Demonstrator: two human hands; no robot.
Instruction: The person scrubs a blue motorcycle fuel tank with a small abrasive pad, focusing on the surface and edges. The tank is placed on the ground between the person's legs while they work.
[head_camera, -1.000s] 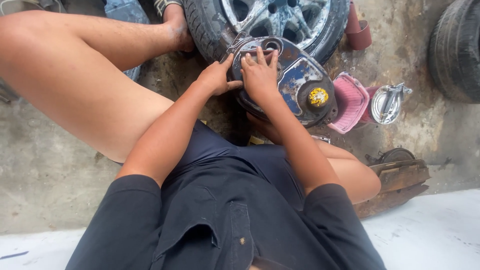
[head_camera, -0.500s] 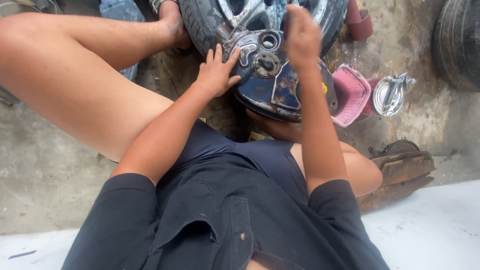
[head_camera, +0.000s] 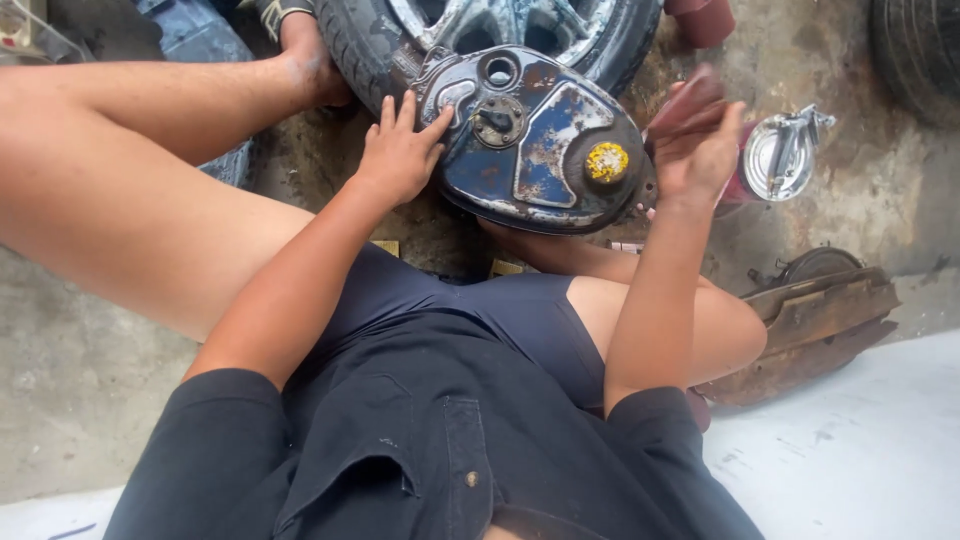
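Two hands: both yours, working on one blue fuel tank (head_camera: 540, 150).
Left hand (head_camera: 398, 152): your palm lies flat with fingers spread on the tank's left edge, bracing it, gripping nothing.
Tank: it rests on your lap against the alloy wheel (head_camera: 500, 25), filler hole open, a yellow cap (head_camera: 607, 162) at its right.
Progress: the blue paint is worn through to bare patches in places; much paint and rust remain.
Right hand (head_camera: 695, 150): you hold it lifted off the tank, fingers curled round a reddish sheet of sandpaper (head_camera: 690, 100).
Beside it: a shiny tin (head_camera: 782, 160) on the concrete.
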